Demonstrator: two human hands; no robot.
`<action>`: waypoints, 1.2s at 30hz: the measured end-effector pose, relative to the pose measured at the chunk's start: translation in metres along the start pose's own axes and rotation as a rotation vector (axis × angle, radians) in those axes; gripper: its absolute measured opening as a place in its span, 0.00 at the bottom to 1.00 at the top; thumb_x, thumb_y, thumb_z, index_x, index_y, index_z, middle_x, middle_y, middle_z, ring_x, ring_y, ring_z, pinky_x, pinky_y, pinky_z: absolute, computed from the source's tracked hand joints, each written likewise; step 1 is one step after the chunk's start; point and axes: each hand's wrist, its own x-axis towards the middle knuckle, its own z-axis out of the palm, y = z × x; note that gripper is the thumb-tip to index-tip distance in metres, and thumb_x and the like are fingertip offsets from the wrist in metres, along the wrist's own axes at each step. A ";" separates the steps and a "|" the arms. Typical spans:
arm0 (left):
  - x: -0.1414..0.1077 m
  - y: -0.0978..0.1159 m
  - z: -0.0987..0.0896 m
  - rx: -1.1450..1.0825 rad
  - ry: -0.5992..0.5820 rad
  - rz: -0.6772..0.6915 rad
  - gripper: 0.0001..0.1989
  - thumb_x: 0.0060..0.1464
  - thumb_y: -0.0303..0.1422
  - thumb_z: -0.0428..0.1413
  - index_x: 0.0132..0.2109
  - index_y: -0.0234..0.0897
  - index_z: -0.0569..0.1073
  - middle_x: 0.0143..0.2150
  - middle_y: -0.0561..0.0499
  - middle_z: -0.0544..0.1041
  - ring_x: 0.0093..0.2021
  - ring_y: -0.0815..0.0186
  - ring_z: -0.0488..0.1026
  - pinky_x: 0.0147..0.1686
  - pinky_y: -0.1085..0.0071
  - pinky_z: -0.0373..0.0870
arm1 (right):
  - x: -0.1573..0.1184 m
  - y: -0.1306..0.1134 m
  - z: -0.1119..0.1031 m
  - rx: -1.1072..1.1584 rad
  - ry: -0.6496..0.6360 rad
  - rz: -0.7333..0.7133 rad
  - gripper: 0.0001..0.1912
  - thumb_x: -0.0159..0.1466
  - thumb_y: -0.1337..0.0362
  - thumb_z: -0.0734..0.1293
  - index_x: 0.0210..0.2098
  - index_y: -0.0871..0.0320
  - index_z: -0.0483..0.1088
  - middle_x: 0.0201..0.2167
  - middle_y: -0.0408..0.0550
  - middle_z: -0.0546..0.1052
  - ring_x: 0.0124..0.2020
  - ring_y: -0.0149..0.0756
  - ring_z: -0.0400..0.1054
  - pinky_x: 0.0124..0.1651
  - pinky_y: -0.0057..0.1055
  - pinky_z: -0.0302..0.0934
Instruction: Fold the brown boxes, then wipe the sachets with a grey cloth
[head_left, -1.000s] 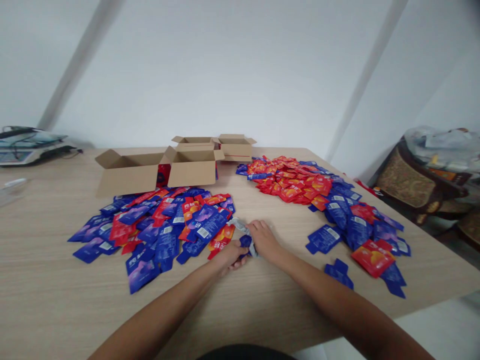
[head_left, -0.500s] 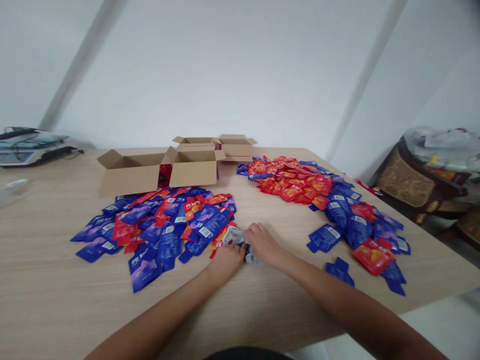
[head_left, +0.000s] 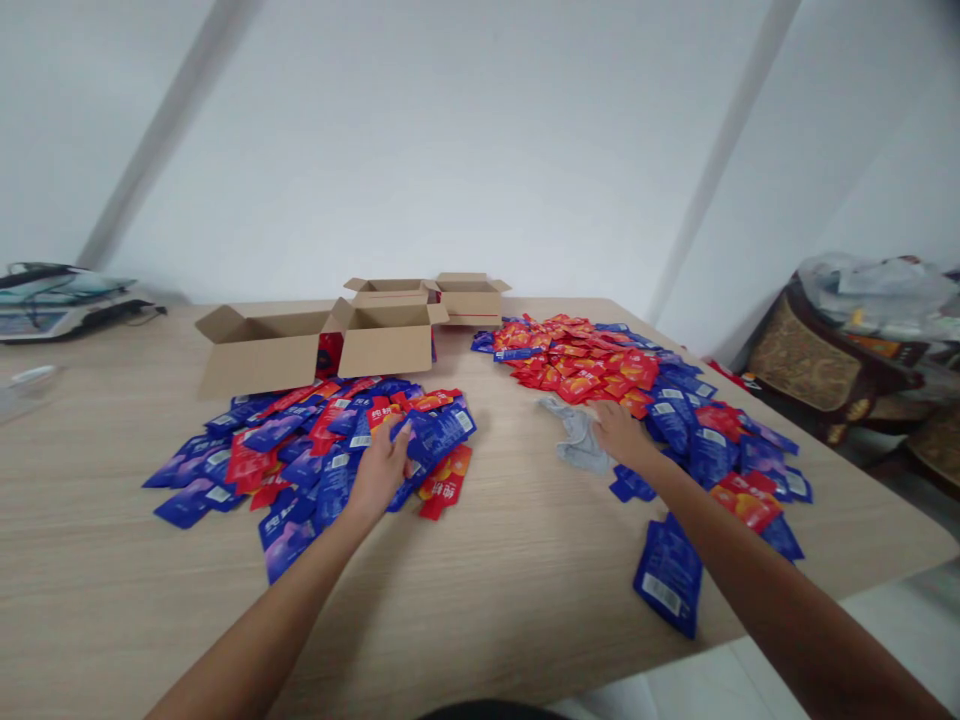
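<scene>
My left hand (head_left: 381,468) is at the right side of the left pile, its thumb and fingers closed on a blue pouch (head_left: 444,436) with a white barcode label. A red pouch (head_left: 445,485) lies just below that one. Over on the right, my right hand (head_left: 621,432) is closed at the edge of a crumpled grey cloth (head_left: 581,445) on the table. Its fingertips are partly hidden from me. Close to my right forearm lies another blue pouch (head_left: 670,577), face down with its barcode showing.
Open cardboard boxes (head_left: 386,345) stand behind the left pile of blue and red pouches (head_left: 300,450). A second pile (head_left: 585,360) spreads along the table's right side. A scale-like device (head_left: 67,300) sits far left; a patterned chair (head_left: 806,360) holds plastic bags at right.
My hands were together at the middle with the cloth; they have parted. The left went to the left pile and took a blue pouch. The right moved rightward and away with the cloth.
</scene>
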 end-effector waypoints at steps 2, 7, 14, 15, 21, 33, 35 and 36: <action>0.007 -0.003 -0.014 0.002 0.123 -0.002 0.25 0.62 0.45 0.42 0.59 0.32 0.59 0.17 0.59 0.65 0.18 0.64 0.66 0.21 0.73 0.61 | -0.018 0.024 -0.006 -0.043 -0.125 -0.070 0.24 0.58 0.71 0.58 0.54 0.61 0.63 0.54 0.59 0.66 0.55 0.46 0.58 0.52 0.40 0.53; -0.004 0.002 0.006 0.067 0.017 0.101 0.20 0.61 0.42 0.43 0.54 0.36 0.63 0.20 0.58 0.66 0.21 0.65 0.68 0.25 0.73 0.61 | -0.058 0.057 -0.004 -0.116 -0.279 -0.256 0.32 0.47 0.75 0.61 0.52 0.57 0.65 0.53 0.56 0.66 0.54 0.45 0.58 0.52 0.41 0.50; -0.031 0.015 0.063 -0.070 -0.286 0.180 0.16 0.61 0.38 0.43 0.51 0.37 0.66 0.19 0.58 0.67 0.22 0.67 0.68 0.26 0.73 0.62 | -0.052 0.061 -0.017 -0.120 -0.181 -0.394 0.18 0.46 0.72 0.63 0.36 0.58 0.71 0.43 0.54 0.71 0.48 0.45 0.61 0.51 0.40 0.49; -0.034 0.015 0.068 -0.128 -0.327 0.168 0.16 0.61 0.38 0.43 0.50 0.36 0.66 0.19 0.58 0.66 0.21 0.68 0.68 0.25 0.74 0.62 | -0.050 0.060 -0.021 -0.114 -0.188 -0.416 0.16 0.46 0.72 0.63 0.35 0.59 0.71 0.40 0.53 0.72 0.47 0.44 0.62 0.51 0.40 0.49; -0.047 0.025 0.101 -0.653 -0.686 -0.140 0.23 0.56 0.49 0.48 0.49 0.36 0.63 0.27 0.52 0.74 0.20 0.68 0.71 0.18 0.75 0.65 | -0.052 -0.015 -0.046 0.060 -0.165 -0.437 0.12 0.52 0.71 0.60 0.33 0.59 0.71 0.30 0.50 0.75 0.38 0.39 0.67 0.46 0.33 0.54; -0.037 0.012 0.111 -0.855 -0.703 -0.540 0.14 0.61 0.40 0.48 0.34 0.32 0.64 0.27 0.41 0.78 0.18 0.67 0.73 0.17 0.75 0.66 | -0.005 -0.038 0.013 0.091 -0.047 -0.067 0.23 0.62 0.61 0.59 0.56 0.55 0.64 0.63 0.55 0.58 0.59 0.51 0.52 0.56 0.50 0.48; -0.033 0.012 0.111 -0.834 -0.717 -0.584 0.16 0.61 0.43 0.46 0.36 0.32 0.63 0.26 0.41 0.78 0.18 0.66 0.72 0.17 0.74 0.67 | 0.000 -0.024 0.028 0.141 -0.045 -0.068 0.21 0.62 0.67 0.57 0.54 0.57 0.67 0.60 0.56 0.61 0.58 0.47 0.55 0.56 0.47 0.49; -0.031 0.013 0.112 -0.828 -0.718 -0.600 0.17 0.61 0.44 0.45 0.36 0.32 0.63 0.25 0.41 0.78 0.17 0.66 0.72 0.17 0.74 0.67 | 0.002 -0.023 0.031 0.193 -0.022 -0.083 0.21 0.60 0.70 0.57 0.52 0.59 0.69 0.57 0.56 0.65 0.57 0.44 0.57 0.56 0.44 0.50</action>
